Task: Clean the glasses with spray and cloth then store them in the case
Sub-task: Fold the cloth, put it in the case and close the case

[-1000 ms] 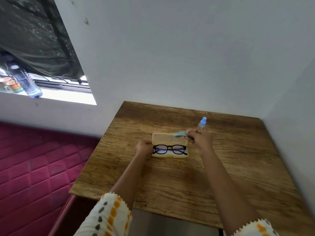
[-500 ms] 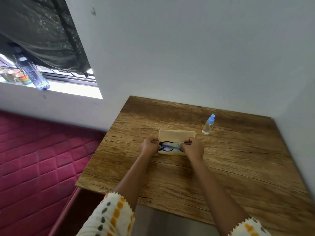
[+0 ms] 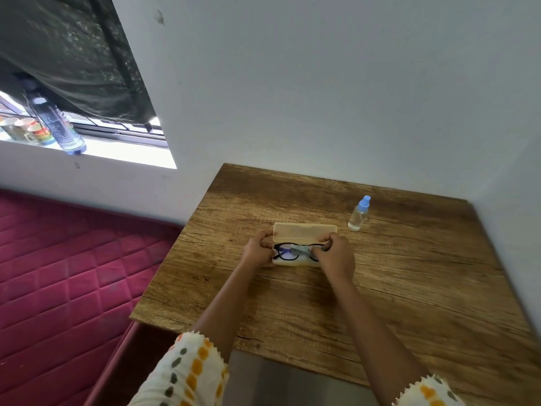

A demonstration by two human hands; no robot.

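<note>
Gripping glasses [image 3: 282,251], cloth [image 3: 299,249], no legible writing

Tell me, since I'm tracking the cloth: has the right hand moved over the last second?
Yes. The right hand came toward the person, from the case lid's far right corner down over the glasses.

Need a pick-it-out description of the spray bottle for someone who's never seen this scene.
Start at the wooden table in the room's corner. Past the open beige case that both hands are working at, toward the far right, stands the spray bottle, upright and alone. It is small, clear, with a light blue cap, unlike the big dark-capped water bottle on the window sill.
</note>
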